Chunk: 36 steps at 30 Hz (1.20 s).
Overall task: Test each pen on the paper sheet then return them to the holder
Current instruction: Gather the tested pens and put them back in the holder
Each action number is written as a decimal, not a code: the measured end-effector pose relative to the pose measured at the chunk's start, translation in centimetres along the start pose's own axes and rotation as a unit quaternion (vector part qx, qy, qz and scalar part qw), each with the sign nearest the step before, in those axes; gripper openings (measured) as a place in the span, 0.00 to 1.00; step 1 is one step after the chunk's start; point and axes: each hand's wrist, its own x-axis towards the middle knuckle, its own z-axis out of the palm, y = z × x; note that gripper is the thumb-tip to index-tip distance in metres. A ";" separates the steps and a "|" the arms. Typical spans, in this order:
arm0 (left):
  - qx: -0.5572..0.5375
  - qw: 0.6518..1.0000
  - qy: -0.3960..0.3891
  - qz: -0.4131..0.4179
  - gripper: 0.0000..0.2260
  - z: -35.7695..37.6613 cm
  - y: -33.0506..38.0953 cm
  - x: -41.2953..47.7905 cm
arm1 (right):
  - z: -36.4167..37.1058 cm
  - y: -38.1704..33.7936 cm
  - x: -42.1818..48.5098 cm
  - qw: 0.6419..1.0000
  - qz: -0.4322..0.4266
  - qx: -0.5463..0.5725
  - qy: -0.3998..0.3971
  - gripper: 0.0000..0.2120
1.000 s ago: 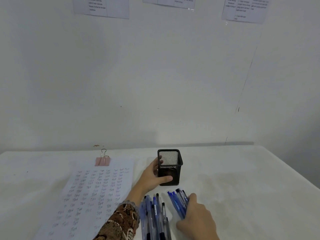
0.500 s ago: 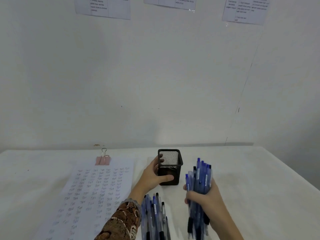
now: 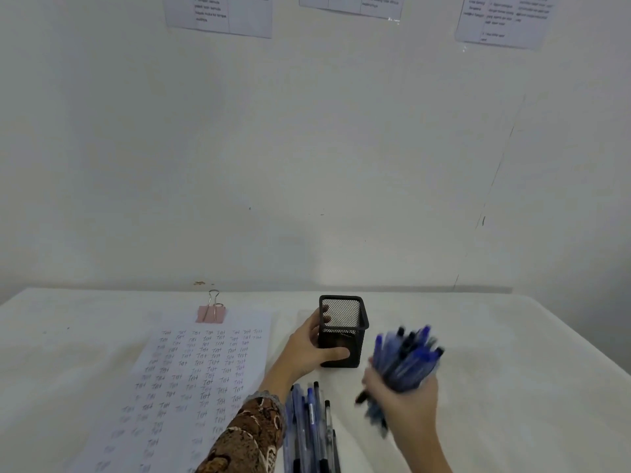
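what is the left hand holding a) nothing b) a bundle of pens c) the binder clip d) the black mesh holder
d, the left hand grips the black mesh holder by its side, while the right hand holds the bundle of pens.

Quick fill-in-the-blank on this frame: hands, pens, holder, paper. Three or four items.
1. The left hand grips the mesh holder, which stands ____.
2. The right hand holds a bundle of pens on the holder's ____ side.
3. The binder clip on the paper sheet is ____.
4. The paper sheet lies on the holder's ____ side.
Missing: upright; right; pink; left
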 end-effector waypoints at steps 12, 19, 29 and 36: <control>0.001 1.000 -0.026 0.004 0.40 -0.2 -0.4 0.3 | 7.1 -0.1 12.3 0.996 -0.078 0.028 0.013 0.19; 0.016 0.999 -0.030 0.005 0.41 -0.2 -0.4 0.3 | 6.8 0.9 12.9 0.997 -0.054 -0.038 -0.050 0.24; 0.040 0.999 -0.024 0.013 0.41 -0.2 -0.1 0.1 | 6.7 1.2 13.1 0.997 -0.055 -0.012 -0.060 0.25; 0.054 0.998 -0.019 0.018 0.40 -0.2 0.0 0.1 | 6.7 1.2 13.3 0.998 -0.033 0.002 -0.062 0.13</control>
